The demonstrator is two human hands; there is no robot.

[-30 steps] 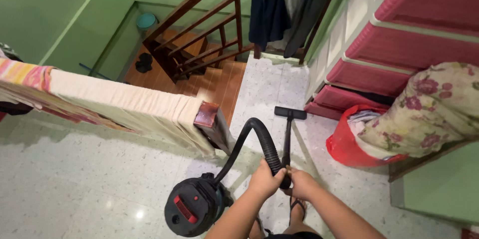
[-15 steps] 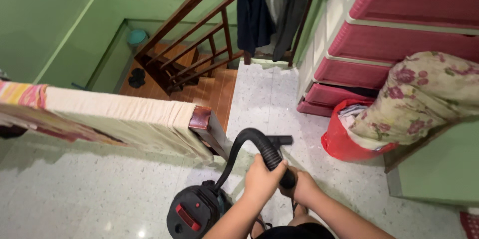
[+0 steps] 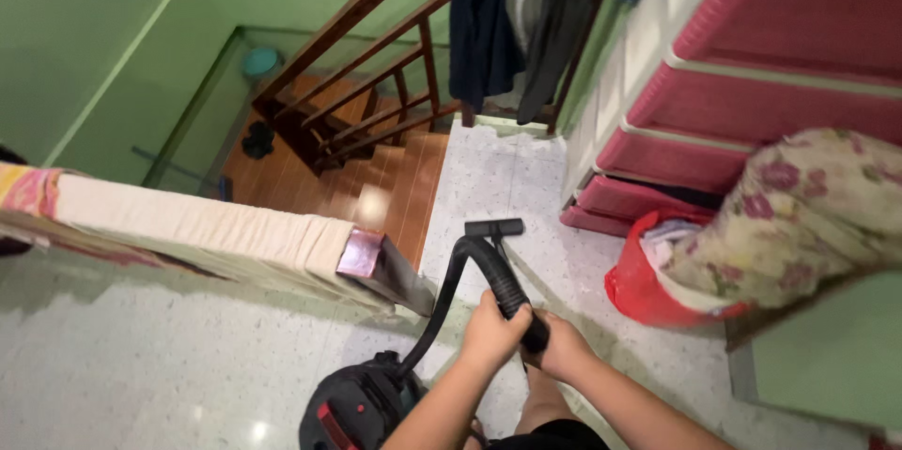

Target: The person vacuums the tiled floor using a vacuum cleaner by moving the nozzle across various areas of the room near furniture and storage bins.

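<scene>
My left hand grips the ribbed black hose of a vacuum cleaner near its top bend. My right hand holds the black wand just below and behind the left hand. The wand runs forward to a flat black floor nozzle that rests on the speckled floor near the top of the stairs. The hose curves down to the round black canister with a red switch, which stands at my lower left. My foot in a sandal shows under my arms.
A cloth-draped wooden railing ends in a post left of the hose. Wooden stairs descend beyond it. Pink drawers line the right wall, with a red bag and floral bedding before them. Dark clothes hang ahead.
The nozzle was pulled back toward me, then pushed forward and left toward the stair edge. Both hands kept their grip and the view shifted slightly.
</scene>
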